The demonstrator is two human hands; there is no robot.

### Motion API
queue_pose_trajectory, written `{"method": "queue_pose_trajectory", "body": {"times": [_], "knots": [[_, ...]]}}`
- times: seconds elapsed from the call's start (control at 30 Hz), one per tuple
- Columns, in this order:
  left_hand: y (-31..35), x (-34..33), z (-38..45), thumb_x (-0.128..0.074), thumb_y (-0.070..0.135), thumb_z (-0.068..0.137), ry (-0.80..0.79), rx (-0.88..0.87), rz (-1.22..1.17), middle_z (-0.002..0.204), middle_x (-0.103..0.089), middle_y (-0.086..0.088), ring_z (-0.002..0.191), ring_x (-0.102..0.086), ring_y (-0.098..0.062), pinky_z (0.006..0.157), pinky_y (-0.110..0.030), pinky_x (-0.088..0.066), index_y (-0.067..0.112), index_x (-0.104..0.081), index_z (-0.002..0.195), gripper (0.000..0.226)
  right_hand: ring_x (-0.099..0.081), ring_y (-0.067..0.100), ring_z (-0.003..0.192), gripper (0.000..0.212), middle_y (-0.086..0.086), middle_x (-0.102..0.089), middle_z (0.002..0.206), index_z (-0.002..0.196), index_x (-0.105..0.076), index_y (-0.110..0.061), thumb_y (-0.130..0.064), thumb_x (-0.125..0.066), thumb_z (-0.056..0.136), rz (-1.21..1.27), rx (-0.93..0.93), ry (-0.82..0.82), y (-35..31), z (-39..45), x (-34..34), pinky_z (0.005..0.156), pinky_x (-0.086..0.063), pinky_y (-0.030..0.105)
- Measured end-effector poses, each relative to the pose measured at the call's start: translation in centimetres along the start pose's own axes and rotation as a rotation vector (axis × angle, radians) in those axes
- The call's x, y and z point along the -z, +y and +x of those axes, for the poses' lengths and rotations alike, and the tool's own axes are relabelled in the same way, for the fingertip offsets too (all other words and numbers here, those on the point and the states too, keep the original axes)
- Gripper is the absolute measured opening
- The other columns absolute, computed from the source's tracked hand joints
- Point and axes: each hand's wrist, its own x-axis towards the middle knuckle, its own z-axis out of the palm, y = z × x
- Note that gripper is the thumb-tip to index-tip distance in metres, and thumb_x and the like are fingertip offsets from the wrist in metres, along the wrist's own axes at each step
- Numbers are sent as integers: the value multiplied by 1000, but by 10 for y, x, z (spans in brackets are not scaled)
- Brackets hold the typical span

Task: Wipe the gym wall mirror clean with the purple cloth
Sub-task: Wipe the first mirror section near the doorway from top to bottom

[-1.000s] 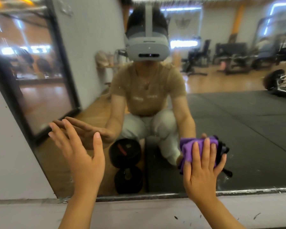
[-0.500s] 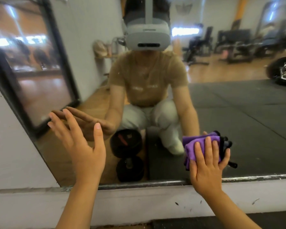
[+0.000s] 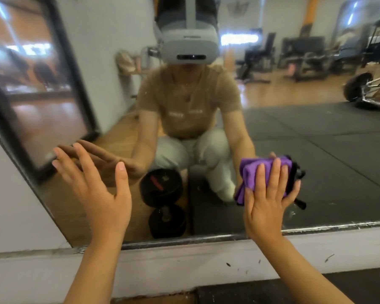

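Cloth under right hand: solid purple. Mirror edge strip: dull silver. Wall below hands: white, dark scuffs. Reflected dumbbell: black.

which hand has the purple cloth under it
The right hand: its straight fingers press the purple cloth flat against the mirror. The left hand is open and holds nothing.

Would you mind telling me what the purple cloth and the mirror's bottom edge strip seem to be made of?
Purple cloth: soft matte fabric, probably microfibre, judging by its bunched folds. Bottom edge strip: looks like scuffed bare metal, grey with dull glints; painted trim cannot be ruled out.
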Motion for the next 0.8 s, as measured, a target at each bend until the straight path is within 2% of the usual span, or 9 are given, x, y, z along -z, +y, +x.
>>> {"method": "queue_pose_trajectory", "body": {"times": [0.13, 0.2, 0.33, 0.47, 0.57, 0.73, 0.8], "knots": [[2, 1, 0, -45, 45, 101, -7, -2, 1, 166, 6, -25, 153, 8, -40, 119, -13, 8, 8, -11, 161, 78, 6, 17, 157, 56, -5, 12, 170, 162, 3, -30, -37, -19, 112, -3, 70, 66, -5, 18, -3, 124, 11, 48], [2, 2, 0, -45, 45, 101, -10, 0, 5, 166, 6, -24, 153, 9, -39, 119, -14, 8, 10, -10, 161, 78, 4, 20, 157, 56, -1, 9, 171, 163, -1, -26, -38, -19, 112, -32, 145, -10, 9, -16, -9, 124, 11, 49], [2, 2, 0, -46, 45, 101, -5, 3, -9, 167, 7, -22, 154, 10, -37, 119, -13, 8, 12, -9, 162, 78, 5, 25, 157, 56, 7, 7, 171, 164, -1, -22, -39, -9, 111, -186, 325, -278, 40, -105, -17, 124, 10, 53], [-1, 4, -1, -46, 44, 101, -20, -8, 5, 167, 7, -22, 154, 10, -37, 119, -14, 7, 12, -10, 162, 77, 5, 28, 157, 56, 8, 6, 171, 163, -1, -21, -38, -5, 110, -247, 313, -344, 44, -111, -16, 124, 9, 54], [-2, 3, -1, -48, 42, 101, -15, -12, -14, 167, 7, -22, 154, 9, -38, 120, -15, 7, 11, -12, 162, 77, 5, 26, 157, 56, 8, 6, 171, 164, -1, -22, -38, -8, 111, -192, 302, -286, 30, -88, -15, 124, 8, 54], [-3, 1, -1, -49, 38, 102, -3, -29, -3, 165, 5, -27, 153, 7, -43, 120, -17, 7, 6, -14, 161, 76, 2, 21, 157, 55, 0, 8, 171, 163, -4, -26, -38, -22, 112, -58, 203, -15, -41, -1, -13, 124, 8, 51], [-4, 1, -1, -49, 39, 102, -9, -25, 2, 166, 5, -25, 153, 8, -41, 121, -17, 6, 8, -12, 161, 76, 3, 20, 157, 56, -1, 10, 170, 163, -3, -26, -38, -24, 113, -55, 184, 42, -56, 14, -15, 124, 7, 52]]}}
